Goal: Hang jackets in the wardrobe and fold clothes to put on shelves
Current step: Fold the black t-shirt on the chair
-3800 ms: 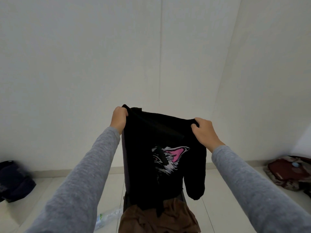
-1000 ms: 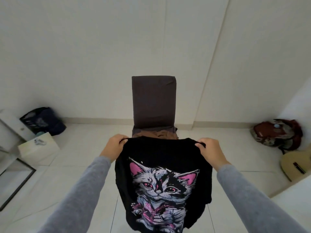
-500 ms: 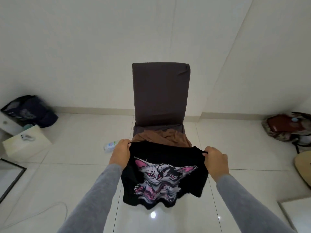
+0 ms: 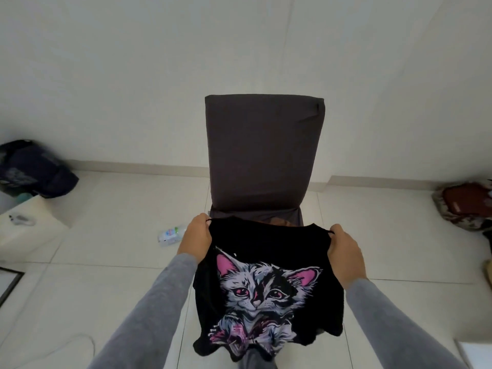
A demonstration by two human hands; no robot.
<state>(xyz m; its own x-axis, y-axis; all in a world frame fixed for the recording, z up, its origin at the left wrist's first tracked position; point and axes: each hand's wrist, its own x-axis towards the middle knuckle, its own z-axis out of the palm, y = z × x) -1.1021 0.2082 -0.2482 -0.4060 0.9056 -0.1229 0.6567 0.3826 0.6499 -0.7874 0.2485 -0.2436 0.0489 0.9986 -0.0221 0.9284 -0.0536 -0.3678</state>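
The black cat-print T-shirt (image 4: 266, 243) is hanging in the lower centre of the frame, print facing the camera. It is hiding nearly all of the seat of the dark chair (image 4: 262, 155) behind it. Only a sliver of a brown garment (image 4: 279, 222) is showing above the shirt's top edge, too little to tell what it is. The left hand (image 4: 195, 237) is pinching the shirt's upper left corner and the right hand (image 4: 344, 251) is gripping the upper right corner, the fingertips of both curling out of sight behind the cloth. The hem is bunching close to the bottom edge of the frame. A dark bag (image 4: 34, 169) at the left edge and a reddish bag (image 4: 463, 206) at the right edge are both being cut off and blurring. A small plastic bottle (image 4: 170, 233) is lying on the tiled floor (image 4: 119, 203) just left of the chair, and pale tiles are stretching away on either side of it.
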